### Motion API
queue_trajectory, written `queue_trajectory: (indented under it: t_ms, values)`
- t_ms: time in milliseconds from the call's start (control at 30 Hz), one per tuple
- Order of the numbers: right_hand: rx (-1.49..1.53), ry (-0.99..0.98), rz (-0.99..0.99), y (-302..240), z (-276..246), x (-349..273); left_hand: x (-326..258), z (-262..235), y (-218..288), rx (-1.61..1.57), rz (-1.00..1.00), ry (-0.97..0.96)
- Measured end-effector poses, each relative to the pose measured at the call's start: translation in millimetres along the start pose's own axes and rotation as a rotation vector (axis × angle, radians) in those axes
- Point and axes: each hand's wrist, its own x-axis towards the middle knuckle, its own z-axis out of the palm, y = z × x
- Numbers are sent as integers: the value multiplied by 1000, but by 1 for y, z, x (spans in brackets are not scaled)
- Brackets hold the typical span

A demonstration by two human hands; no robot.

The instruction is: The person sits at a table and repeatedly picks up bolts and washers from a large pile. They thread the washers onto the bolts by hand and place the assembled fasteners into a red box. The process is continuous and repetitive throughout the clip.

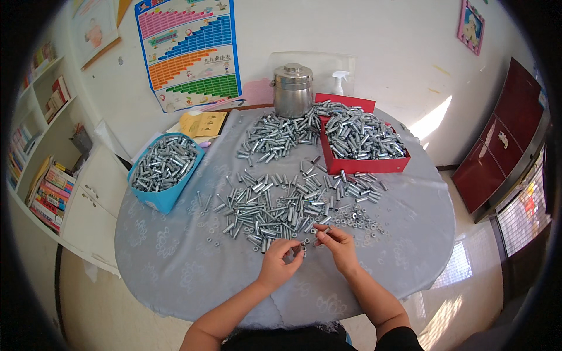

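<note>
Silvery fastener (326,230), perhaps a bolt, pinched in right fingers (326,239).

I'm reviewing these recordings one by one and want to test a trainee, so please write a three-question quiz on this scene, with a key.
1. Which stands farther left: the blue plastic tub or the open red rectangular box?

2. True or false: the cylindrical silver metal pot stands between the person and the loose heap of small silver metal parts mid-table.

3. Fill in: the bare left hand and bare right hand are at the ____ edge of that heap (near or far from the person).

Key:
1. The blue tub.
2. False; the pot stands beyond the heap.
3. Near.
</note>
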Motion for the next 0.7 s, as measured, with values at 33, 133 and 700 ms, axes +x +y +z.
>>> queue_trajectory:
  t_ms: [33, 133, 700]
  values:
    - [4, -1, -1, -2, 3, -2, 0, 1, 0, 15, 29, -20]
    - [-46, -16, -51, -2, 6, -5, 0, 4, 1, 39, 59, -26]
    - [-848, 136, -516, -12, -12, 5, 1, 5, -7, -233, -184, 61]
